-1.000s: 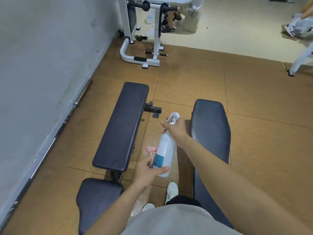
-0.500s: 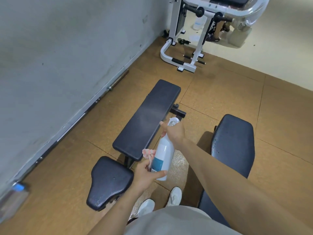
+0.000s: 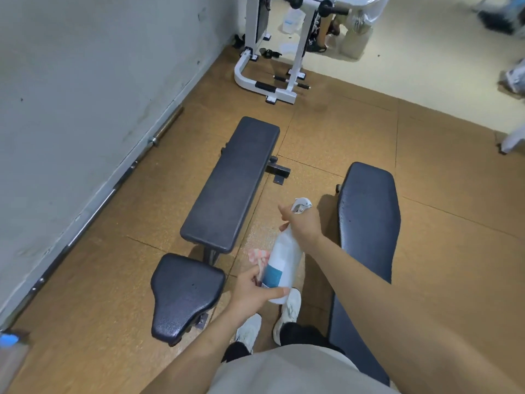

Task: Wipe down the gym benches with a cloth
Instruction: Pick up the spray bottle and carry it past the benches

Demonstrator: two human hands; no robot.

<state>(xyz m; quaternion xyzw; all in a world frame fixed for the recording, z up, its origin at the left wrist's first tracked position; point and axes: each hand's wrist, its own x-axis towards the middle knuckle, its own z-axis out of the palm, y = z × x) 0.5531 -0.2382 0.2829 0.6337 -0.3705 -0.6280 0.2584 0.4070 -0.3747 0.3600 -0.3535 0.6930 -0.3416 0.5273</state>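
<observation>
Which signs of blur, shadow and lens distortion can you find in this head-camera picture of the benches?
Head view: cloth and spray bottle at the left hand are slightly blurred; the right hand and arm cast a soft shadow on the floor beside the right bench; corners smear; the barbell by the wall bows slightly, a wide-lens effect; light even, no harsh glare.

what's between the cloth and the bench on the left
Nothing visible. The left hand holds the pink cloth just right of the long bench pad, only bare floor between. The spray bottle in the right hand is on the cloth's far side.
</observation>
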